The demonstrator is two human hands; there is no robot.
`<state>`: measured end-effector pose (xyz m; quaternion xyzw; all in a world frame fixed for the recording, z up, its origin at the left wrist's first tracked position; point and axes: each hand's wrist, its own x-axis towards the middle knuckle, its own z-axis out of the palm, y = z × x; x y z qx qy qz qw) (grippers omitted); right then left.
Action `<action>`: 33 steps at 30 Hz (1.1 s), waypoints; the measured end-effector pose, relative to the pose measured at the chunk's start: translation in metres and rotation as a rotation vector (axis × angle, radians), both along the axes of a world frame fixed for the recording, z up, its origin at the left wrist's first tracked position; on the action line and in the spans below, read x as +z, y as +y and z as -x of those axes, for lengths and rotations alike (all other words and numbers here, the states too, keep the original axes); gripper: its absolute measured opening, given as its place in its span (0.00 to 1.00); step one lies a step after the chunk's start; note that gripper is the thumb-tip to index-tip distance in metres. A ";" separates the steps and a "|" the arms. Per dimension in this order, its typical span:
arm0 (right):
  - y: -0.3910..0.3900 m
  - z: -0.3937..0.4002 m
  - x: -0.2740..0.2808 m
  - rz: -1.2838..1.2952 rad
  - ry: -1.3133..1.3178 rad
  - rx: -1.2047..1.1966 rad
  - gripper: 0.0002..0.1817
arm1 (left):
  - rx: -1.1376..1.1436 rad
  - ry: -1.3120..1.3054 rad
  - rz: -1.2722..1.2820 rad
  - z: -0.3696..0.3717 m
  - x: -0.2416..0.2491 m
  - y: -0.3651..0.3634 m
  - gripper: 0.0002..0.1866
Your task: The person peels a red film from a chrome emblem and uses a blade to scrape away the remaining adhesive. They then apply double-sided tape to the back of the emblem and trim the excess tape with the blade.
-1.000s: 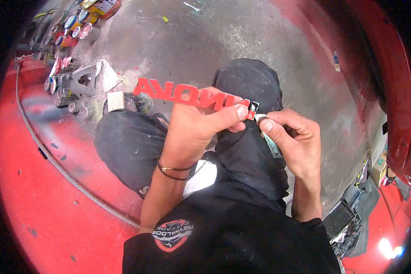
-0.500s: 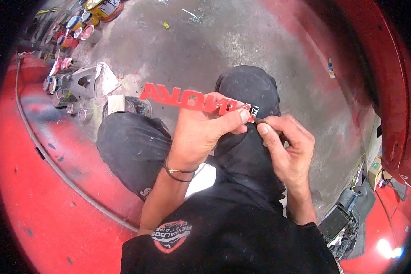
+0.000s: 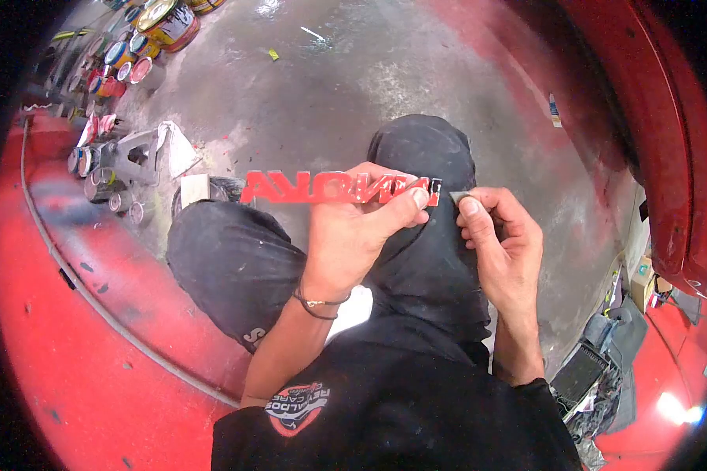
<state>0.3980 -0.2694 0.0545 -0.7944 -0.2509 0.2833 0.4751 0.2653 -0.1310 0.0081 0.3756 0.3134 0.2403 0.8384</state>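
Observation:
A red lettered emblem (image 3: 279, 188), its letters mirrored toward me, extends sideways over my knees. My left hand (image 3: 349, 239) is closed on it, with the thumb pressed near its right end and the fingers behind. At that right end a dark and pale patch shows beside the red. Just to the right, my right hand (image 3: 507, 239) pinches a small, thin grey piece (image 3: 459, 195) with a pointed corner; its kind is hard to make out. A narrow gap separates this piece from the emblem.
Red car panels (image 3: 102, 337) curve along the left, and another red panel (image 3: 683, 157) rises at the right. Paint cans (image 3: 165, 23) line the floor at upper left, near a grey stand (image 3: 137, 153) with a white cloth. A dark crate (image 3: 581, 373) sits lower right.
My right hand has drawn the grey piece slightly up and away from the emblem's end. The emblem has turned to lie more level, and the view has shifted a little.

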 end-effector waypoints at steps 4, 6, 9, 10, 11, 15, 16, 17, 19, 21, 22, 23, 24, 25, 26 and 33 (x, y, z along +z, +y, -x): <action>-0.001 0.003 0.003 -0.010 0.024 0.045 0.08 | 0.038 0.001 0.023 0.001 -0.003 -0.003 0.11; -0.001 0.001 0.002 -0.006 0.054 0.061 0.08 | 0.020 0.011 0.014 0.001 -0.003 -0.003 0.10; 0.001 -0.001 0.003 0.026 0.086 0.065 0.09 | 0.001 0.016 0.017 0.001 -0.003 -0.001 0.10; 0.000 -0.002 0.003 0.021 0.085 0.068 0.09 | -0.004 0.016 0.020 0.001 -0.002 -0.001 0.10; 0.001 -0.003 0.002 0.016 0.082 0.071 0.09 | -0.007 0.016 0.027 0.001 -0.002 -0.001 0.10; 0.002 -0.004 0.004 0.035 0.056 0.101 0.10 | -0.009 0.011 0.048 -0.001 -0.004 0.000 0.10; 0.002 -0.004 0.004 0.037 0.057 0.101 0.10 | -0.006 0.009 0.052 -0.001 -0.004 0.000 0.10; 0.001 -0.005 0.004 0.039 0.057 0.101 0.10 | -0.006 0.002 0.051 -0.001 -0.003 -0.001 0.10; 0.002 -0.005 0.005 0.044 0.070 0.093 0.10 | -0.006 -0.011 0.049 -0.001 -0.003 0.000 0.10; 0.003 -0.005 0.007 0.052 0.095 0.079 0.10 | -0.007 -0.011 0.047 -0.001 -0.004 -0.001 0.10; 0.003 -0.005 0.007 0.052 0.099 0.078 0.10 | -0.007 -0.011 0.046 -0.001 -0.004 -0.001 0.10; 0.003 -0.005 0.006 0.053 0.103 0.077 0.10 | -0.008 -0.010 0.045 -0.001 -0.004 -0.001 0.10; 0.003 -0.006 0.006 0.053 0.107 0.076 0.10 | -0.009 -0.008 0.044 0.000 -0.003 -0.001 0.10; 0.003 -0.006 0.005 0.052 0.105 0.081 0.10 | -0.010 -0.007 0.042 0.000 -0.002 -0.001 0.10; 0.002 -0.007 0.004 0.050 0.103 0.087 0.10 | -0.017 -0.004 0.038 0.000 -0.003 0.000 0.10; 0.001 -0.015 0.001 0.035 0.115 0.138 0.12 | -0.019 0.001 0.044 -0.001 -0.003 -0.001 0.10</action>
